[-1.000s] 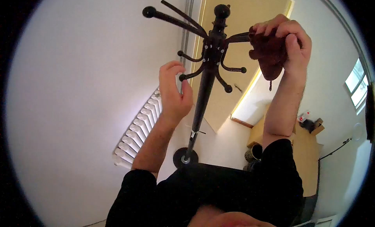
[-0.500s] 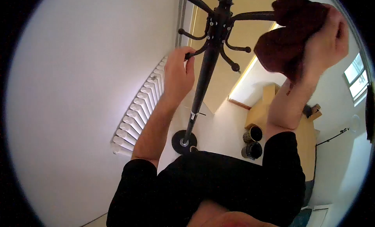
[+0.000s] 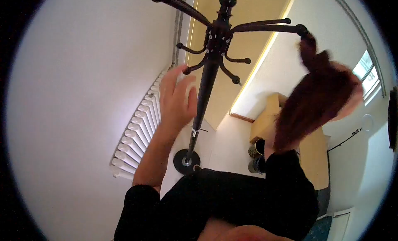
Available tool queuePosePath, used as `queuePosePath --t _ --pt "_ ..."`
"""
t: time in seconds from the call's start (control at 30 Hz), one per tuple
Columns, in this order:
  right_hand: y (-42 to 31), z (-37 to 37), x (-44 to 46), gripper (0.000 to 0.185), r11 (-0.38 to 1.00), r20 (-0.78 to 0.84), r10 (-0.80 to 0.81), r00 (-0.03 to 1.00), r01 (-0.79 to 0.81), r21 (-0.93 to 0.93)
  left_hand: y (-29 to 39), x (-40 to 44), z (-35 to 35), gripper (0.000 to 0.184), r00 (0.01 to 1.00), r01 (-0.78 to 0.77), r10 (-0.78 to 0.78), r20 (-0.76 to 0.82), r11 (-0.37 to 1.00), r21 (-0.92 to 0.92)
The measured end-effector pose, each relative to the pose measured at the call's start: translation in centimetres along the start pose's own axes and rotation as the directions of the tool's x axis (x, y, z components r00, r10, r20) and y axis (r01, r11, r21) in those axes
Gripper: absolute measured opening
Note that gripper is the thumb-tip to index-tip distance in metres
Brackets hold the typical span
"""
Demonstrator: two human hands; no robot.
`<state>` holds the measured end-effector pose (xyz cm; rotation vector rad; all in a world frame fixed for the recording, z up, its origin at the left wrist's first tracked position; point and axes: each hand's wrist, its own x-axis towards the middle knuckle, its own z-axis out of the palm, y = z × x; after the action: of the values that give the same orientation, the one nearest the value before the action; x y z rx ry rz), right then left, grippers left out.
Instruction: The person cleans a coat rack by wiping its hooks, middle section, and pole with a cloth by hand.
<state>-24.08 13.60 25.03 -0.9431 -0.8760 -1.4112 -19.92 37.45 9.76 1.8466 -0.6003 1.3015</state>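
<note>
A black coat stand rises in front of me, with curved arms and knobbed hooks at its top. My left hand is open, its fingers apart, with the fingertips close beside a lower hook knob; whether they touch it I cannot tell. On the right, a dark maroon piece of cloth stretches downward from the knobbed end of a long upper arm. My right hand holds the cloth from behind, most of its fingers hidden by it. The cloth is blurred, so its exact kind is unclear.
A white radiator runs along the left wall. The stand's round black base rests on the floor. Dark cylindrical containers stand beside wooden furniture on the right. A window is at the far right.
My left hand has loosened from the lower hook and its fingers have spread. The maroon cloth has moved from beside the upper arm to its end and now stretches downward. The view has shifted.
</note>
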Motion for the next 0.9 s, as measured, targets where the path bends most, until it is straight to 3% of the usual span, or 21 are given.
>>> queuePosePath --t 0.07,0.1,0.17,0.2,0.23,0.3,0.33,0.4,0.47,0.5,0.57,0.67,0.7,0.73,0.77,0.83,0.9 --pt "1.6 0.4 -4.3 0.023 1.000 0.221 0.002 0.975 -0.003 0.004 2.2 -0.6 -1.8 0.051 0.993 0.006 0.025 0.111 0.963 -0.268" --pt "2.4 0.5 -6.2 0.021 0.997 0.400 -0.026 0.916 0.050 -0.050 2.6 -1.1 -1.7 0.063 0.975 0.138 -0.050 0.217 0.899 -0.416" --pt "0.9 1.4 -8.1 0.028 0.987 0.582 0.104 0.806 -0.156 0.041 3.1 -1.9 -0.3 0.090 0.885 0.418 -0.141 0.444 0.661 -0.624" --pt "1.1 1.5 -8.9 0.023 0.978 0.646 0.036 0.763 -0.160 0.135 2.6 -2.0 0.5 0.104 0.831 0.508 -0.128 0.541 0.570 -0.646" --pt "1.4 1.5 -9.3 0.022 0.979 0.685 -0.019 0.728 -0.127 0.162 3.1 -2.0 0.1 0.093 0.812 0.557 -0.148 0.564 0.486 -0.674" --pt "2.0 2.0 -10.2 0.022 0.987 0.747 -0.102 0.656 -0.025 0.157 2.1 -2.5 0.1 0.078 0.840 0.480 -0.067 0.539 0.555 -0.679" --pt "2.3 2.4 -10.5 0.024 0.991 0.775 -0.123 0.620 0.039 0.126 1.9 -2.4 -0.2 0.071 0.841 0.510 -0.130 0.525 0.515 -0.689" --pt "3.3 2.4 -10.9 0.023 0.993 0.658 -0.079 0.749 0.116 -0.013 2.1 -2.5 -1.0 0.057 0.827 0.562 -0.264 0.497 0.428 -0.707" --pt "4.4 1.7 -11.2 0.013 0.992 0.573 0.071 0.816 0.000 -0.124 0.8 -1.7 -2.9 0.043 0.824 0.565 -0.269 0.498 0.457 -0.687" --pt "4.9 1.6 -11.3 0.012 0.975 0.613 0.222 0.759 -0.153 -0.164 -0.7 -1.8 -3.7 0.039 0.826 0.562 -0.266 0.497 0.447 -0.696" --pt "5.5 1.4 -11.6 0.014 0.859 0.659 0.496 0.565 -0.432 -0.275 -3.4 -1.6 -5.3 0.034 0.831 0.556 -0.374 0.411 0.560 -0.614" --pt "7.1 2.5 -11.1 0.029 0.787 0.744 0.516 0.425 -0.577 -0.217 -4.0 2.5 -4.8 0.029 0.801 0.515 -0.545 0.245 0.422 -0.746" --pt "7.5 3.3 -10.8 0.032 0.764 0.772 0.499 0.394 -0.621 -0.177 -4.5 3.8 -4.9 0.029 0.821 0.511 -0.534 0.201 0.531 -0.676" --pt "7.8 4.0 -10.0 0.032 0.932 0.758 0.334 0.560 -0.317 -0.176 -5.2 5.0 -4.8 0.029 0.844 0.496 -0.513 0.158 0.633 -0.595" --pt "7.8 4.7 -9.6 0.032 0.941 0.703 0.340 0.624 -0.228 -0.252 -5.8 6.4 -4.5 0.029 0.865 0.475 -0.488 0.117 0.723 -0.502" --pt "6.8 5.4 -9.9 0.031 0.893 0.576 0.352 0.738 -0.082 -0.442 -6.6 9.3 -3.9 0.025 0.876 0.468 -0.451 0.170 0.707 -0.530" --pt "7.3 6.0 -10.4 0.030 0.814 0.567 0.331 0.754 0.075 -0.576 -8.3 11.1 -2.4 0.022 0.888 0.458 -0.413 0.202 0.748 -0.481"
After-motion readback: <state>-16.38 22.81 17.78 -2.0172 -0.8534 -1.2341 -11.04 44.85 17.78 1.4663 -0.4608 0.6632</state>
